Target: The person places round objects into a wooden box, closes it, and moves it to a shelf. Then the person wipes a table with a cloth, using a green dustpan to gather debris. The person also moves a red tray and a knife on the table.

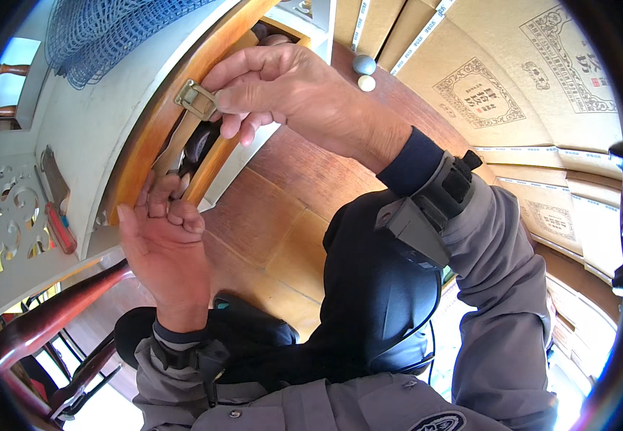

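Observation:
My right hand (284, 86) pinches a brass-coloured metal buckle (196, 100) between thumb and fingers, above the front of an open wooden drawer (142, 143). Below the buckle runs a tan strip (174, 148); I cannot tell whether it is a strap or the drawer's inner face. My left hand (168, 253) is palm up at the drawer's near end, its fingers curled at the opening. Whether those fingers grip anything is hidden. Dark, rounded objects (199, 143) lie inside the drawer, partly covered by my right hand.
A blue mesh net (112, 32) and a red-handled screwdriver (59, 229) lie on the white surface (93, 102) at left. Cardboard cartons (478, 91) stand at right. A grey ball (364, 64) and a white ball (366, 83) rest on the floor. Polished wooden furniture (63, 318) is at lower left.

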A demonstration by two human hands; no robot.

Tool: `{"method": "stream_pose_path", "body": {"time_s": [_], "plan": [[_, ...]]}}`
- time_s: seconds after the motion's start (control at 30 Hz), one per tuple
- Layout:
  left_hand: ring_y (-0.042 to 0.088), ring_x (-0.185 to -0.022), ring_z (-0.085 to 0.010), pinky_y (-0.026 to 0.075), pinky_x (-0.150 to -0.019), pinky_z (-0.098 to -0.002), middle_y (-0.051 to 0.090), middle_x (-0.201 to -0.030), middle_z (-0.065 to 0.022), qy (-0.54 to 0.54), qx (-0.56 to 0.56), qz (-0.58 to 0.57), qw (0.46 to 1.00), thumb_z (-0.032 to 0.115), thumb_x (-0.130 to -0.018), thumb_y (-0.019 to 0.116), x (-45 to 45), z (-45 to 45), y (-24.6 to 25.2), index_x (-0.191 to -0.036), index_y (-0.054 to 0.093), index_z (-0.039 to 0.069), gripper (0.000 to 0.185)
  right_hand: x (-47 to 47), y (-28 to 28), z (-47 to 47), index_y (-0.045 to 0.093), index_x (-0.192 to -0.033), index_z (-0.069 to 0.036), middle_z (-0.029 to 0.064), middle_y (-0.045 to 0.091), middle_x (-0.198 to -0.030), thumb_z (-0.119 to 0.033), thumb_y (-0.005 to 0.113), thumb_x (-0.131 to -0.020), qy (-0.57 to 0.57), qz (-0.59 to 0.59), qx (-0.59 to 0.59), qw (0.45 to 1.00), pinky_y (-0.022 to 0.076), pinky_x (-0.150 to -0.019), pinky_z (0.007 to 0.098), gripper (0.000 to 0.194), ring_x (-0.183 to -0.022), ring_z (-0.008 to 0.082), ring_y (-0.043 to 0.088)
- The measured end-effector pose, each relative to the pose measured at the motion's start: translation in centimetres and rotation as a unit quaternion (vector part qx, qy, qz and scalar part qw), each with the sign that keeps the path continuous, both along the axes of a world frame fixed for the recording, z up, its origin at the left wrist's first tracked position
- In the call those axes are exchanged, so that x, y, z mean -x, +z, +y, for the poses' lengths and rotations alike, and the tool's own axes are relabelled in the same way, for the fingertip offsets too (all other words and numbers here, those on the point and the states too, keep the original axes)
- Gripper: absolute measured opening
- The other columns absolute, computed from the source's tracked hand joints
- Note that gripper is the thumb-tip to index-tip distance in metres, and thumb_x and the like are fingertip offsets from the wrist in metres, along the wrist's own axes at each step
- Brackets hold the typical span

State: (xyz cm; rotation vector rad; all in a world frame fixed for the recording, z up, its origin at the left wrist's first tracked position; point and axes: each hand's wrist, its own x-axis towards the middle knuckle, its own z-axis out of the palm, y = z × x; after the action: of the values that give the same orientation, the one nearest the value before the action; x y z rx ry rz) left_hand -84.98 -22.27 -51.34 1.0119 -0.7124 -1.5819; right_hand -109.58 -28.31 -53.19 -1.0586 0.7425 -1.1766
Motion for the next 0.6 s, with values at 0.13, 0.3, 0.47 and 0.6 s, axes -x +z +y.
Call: {"method": "stream_pose_path", "body": {"time_s": [0.13,0.3,0.47,0.6], "plan": [[0.062,-0.085,-0.014,0.046,-0.074,-0.0269,0.068,-0.125,-0.009,0.001,0.021,0.02,1.0,0.045,-0.112,0.045,-0.7,-0.8,0.7,-0.14,0.055,0.004,0.05,0.2,-0.2,0.2,0.07,-0.118,0.001,0.0122,0.077,-0.103,-0.012,0.061,-0.102,-0.013,0.073,-0.011,0.997,0.0634,-0.076,0.0288,0.022,-0.086,0.0141,0.076],[0.063,-0.085,-0.0144,0.047,-0.075,-0.0271,0.068,-0.125,-0.0097,0.009,0.025,0.009,1.0,0.043,-0.112,0.045,-1.2,-1.1,0.7,-0.139,0.056,0.004,0.049,0.1,-1.1,-0.1,0.07,-0.117,0.001,0.0152,0.076,-0.112,-0.003,0.062,-0.097,-0.117,0.401,0.124,0.9,0.061,-0.08,0.0308,0.022,-0.093,0.0201,0.074],[0.061,-0.079,-0.0161,0.046,-0.07,-0.0282,0.069,-0.111,-0.0108,-0.004,0.023,-0.042,0.999,0.044,-0.112,0.045,-1.8,-1.3,0.8,-0.133,0.057,-0.001,0.051,-3.5,-1.3,0.2,0.072,-0.112,-0.002,0.0134,0.072,-0.112,-0.007,0.073,-0.089,-0.112,0.509,0.408,0.75,0.0552,-0.097,0.0419,0.024,-0.11,0.0263,0.068],[0.06,-0.074,-0.0166,0.044,-0.066,-0.0291,0.067,-0.1,-0.0099,0.019,0.015,-0.057,0.998,0.045,-0.112,0.046,-2.0,-0.9,1.0,-0.127,0.059,-0.003,0.052,-7.4,-0.9,-0.2,0.071,-0.115,-0.005,0.009,0.071,-0.115,-0.017,0.067,-0.095,-0.052,0.536,0.452,0.711,0.0473,-0.107,0.0423,0.024,-0.116,0.0259,0.065]]}}
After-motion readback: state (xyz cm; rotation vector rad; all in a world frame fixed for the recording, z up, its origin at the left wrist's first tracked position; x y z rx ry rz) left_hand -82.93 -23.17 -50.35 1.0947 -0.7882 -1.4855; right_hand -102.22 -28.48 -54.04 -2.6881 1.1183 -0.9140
